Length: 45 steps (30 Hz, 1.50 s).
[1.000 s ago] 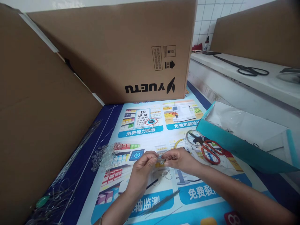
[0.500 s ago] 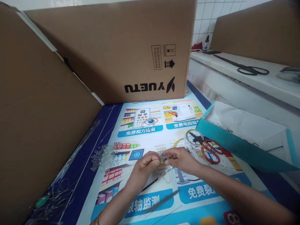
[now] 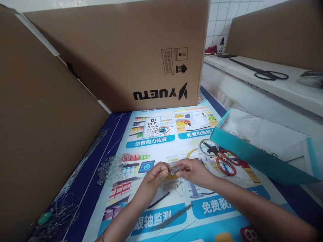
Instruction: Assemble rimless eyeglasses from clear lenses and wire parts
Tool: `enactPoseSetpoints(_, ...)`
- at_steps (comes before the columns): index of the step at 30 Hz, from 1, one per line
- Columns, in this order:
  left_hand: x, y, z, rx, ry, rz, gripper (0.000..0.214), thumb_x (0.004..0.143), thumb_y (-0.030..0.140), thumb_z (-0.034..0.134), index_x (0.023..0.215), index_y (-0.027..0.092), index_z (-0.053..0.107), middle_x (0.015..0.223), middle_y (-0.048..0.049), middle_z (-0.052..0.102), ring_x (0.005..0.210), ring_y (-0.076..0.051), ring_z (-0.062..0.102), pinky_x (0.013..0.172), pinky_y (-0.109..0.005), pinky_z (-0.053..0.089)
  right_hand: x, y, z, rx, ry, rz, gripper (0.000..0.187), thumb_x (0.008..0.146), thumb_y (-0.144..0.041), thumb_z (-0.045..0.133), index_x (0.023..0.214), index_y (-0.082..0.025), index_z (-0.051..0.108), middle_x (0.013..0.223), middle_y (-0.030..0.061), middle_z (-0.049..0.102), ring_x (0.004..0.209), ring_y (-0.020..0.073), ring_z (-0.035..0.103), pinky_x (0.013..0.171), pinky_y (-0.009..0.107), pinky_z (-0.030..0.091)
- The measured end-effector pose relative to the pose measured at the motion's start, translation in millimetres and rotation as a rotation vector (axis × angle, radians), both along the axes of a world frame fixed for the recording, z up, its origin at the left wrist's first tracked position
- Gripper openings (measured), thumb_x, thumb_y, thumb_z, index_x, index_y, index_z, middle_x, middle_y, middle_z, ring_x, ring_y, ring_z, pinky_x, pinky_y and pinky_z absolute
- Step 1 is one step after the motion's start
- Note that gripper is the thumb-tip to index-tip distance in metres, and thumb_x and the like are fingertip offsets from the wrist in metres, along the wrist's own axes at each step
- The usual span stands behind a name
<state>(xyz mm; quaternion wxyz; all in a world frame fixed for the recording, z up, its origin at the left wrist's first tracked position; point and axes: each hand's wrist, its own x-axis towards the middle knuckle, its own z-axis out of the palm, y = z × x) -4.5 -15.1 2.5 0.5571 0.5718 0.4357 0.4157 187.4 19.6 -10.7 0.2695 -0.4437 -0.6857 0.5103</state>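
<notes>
Above the printed table cover, my left hand [image 3: 159, 173] and my right hand [image 3: 193, 169] meet with the fingertips close together. A small shiny clear bead [image 3: 173, 171] shows between them, at the pinched thumb and fingers of my right hand. My left thumb and forefinger are pressed together beside it; what they pinch is too small to tell. Just beneath the hands, a thin wire loop [image 3: 180, 192] with a few clear beads on it hangs or lies. To the left a pile of clear beads [image 3: 111, 169] is spread out. Loose thin wires [image 3: 173, 218] lie in front.
Red-handled scissors [image 3: 227, 163] lie by a roll of tape [image 3: 208, 147], right of my hands. Behind them is a teal open box [image 3: 252, 154]. Cardboard [image 3: 113, 60] walls the back and left. Tangled wires [image 3: 60, 215] lie front left; black scissors [image 3: 267, 72] rest on the ledge.
My left fingertips have drawn slightly left, away from my right ones, and more of the clear bead shows between the hands. The camera view has shifted a little.
</notes>
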Motion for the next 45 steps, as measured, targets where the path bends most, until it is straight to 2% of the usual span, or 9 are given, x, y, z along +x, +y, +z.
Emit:
enactPoseSetpoints(4,-1,2,-1.1,0.008,0.029,0.045,0.017,0.088,0.029,0.043,0.076,0.018,0.048,0.089,-0.0029,0.052,0.08,-0.015,0.046,0.073,-0.026,0.036,0,-1,0.5,0.008,-0.002,0.01,0.032,0.074,-0.025,0.06,0.106,-0.022,0.059,0.066,-0.0027,0.056,0.058,0.0102,0.05,0.052,0.02,0.037)
enactPoseSetpoints(10,-2,2,6.0,0.03,0.088,0.05,0.02,0.089,0.032,0.04,0.077,0.018,0.049,0.089,-0.0032,0.053,0.082,-0.017,0.047,0.075,-0.027,0.036,-1,-2,0.3,0.021,0.016,0.041,0.04,0.075,-0.023,0.058,0.114,-0.025,0.051,0.064,-0.0058,0.049,0.053,0.0083,0.045,0.049,0.019,0.035)
enactPoseSetpoints(14,-2,0,10.4,0.067,0.162,0.054,0.02,0.09,0.033,0.039,0.085,0.019,0.052,0.09,-0.0041,0.054,0.085,-0.018,0.048,0.077,-0.028,0.037,-2,-5,5.0,0.12,-0.037,0.01,0.047,0.071,-0.022,0.062,0.116,-0.027,0.046,0.062,-0.0081,0.042,0.052,0.0076,0.041,0.049,0.019,0.033)
enactPoseSetpoints(20,-1,-1,11.8,0.083,0.203,0.057,0.021,0.091,0.032,0.037,0.088,0.019,0.054,0.088,-0.004,0.055,0.083,-0.018,0.049,0.076,-0.029,0.037,-3,-9,8.1,0.395,-0.201,-0.012,0.019,0.073,-0.021,0.062,0.091,-0.022,0.058,0.065,-0.0048,0.049,0.057,0.0092,0.046,0.055,0.02,0.034)
enactPoseSetpoints(23,-1,-1,12.2,0.089,0.2,0.046,0.021,0.091,0.032,0.037,0.087,0.019,0.053,0.087,-0.0038,0.055,0.081,-0.017,0.05,0.075,-0.028,0.038,-2,-9,8.0,0.502,-0.235,0.022,0.011,0.077,-0.023,0.059,0.088,-0.021,0.061,0.074,-0.0005,0.056,0.067,0.0116,0.053,0.063,0.022,0.038)
enactPoseSetpoints(27,-2,-1,13.2,0.111,0.209,0.008,0.02,0.091,0.03,0.036,0.088,0.019,0.052,0.08,-0.0027,0.055,0.076,-0.016,0.05,0.072,-0.028,0.038,-1,-9,6.0,0.586,-0.213,0.049,0.013,0.083,-0.024,0.052,0.089,-0.02,0.063,0.081,0.0034,0.059,0.077,0.0134,0.056,0.07,0.023,0.041)
enactPoseSetpoints(32,-3,2,16.0,0.173,0.265,-0.031,0.02,0.09,0.029,0.038,0.078,0.018,0.049,0.082,-0.0034,0.055,0.076,-0.016,0.05,0.072,-0.028,0.038,0,-9,2.3,0.639,-0.195,0.034,0.014,0.085,-0.024,0.05,0.089,-0.019,0.062,0.081,0.0038,0.059,0.076,0.0133,0.056,0.069,0.023,0.042)
enactPoseSetpoints(39,-4,1,12.1,0.219,0.314,-0.031,0.019,0.091,0.027,0.037,0.085,0.018,0.052,0.081,-0.0033,0.055,0.075,-0.016,0.051,0.07,-0.028,0.039,-2,-11,3.9,0.701,-0.203,0.044,0.016,0.087,-0.023,0.047,0.088,-0.019,0.062,0.079,0.0041,0.06,0.075,0.0132,0.056,0.067,0.023,0.041)
enactPoseSetpoints(45,-4,0,7.9,0.288,0.347,-0.04,0.017,0.091,0.025,0.038,0.083,0.018,0.052,0.079,-0.0028,0.053,0.072,-0.015,0.05,0.068,-0.027,0.039,-1,-11,3.4,0.729,-0.24,0.079,0.019,0.088,-0.024,0.045,0.088,-0.019,0.063,0.076,0.0035,0.059,0.072,0.0129,0.054,0.066,0.023,0.04)
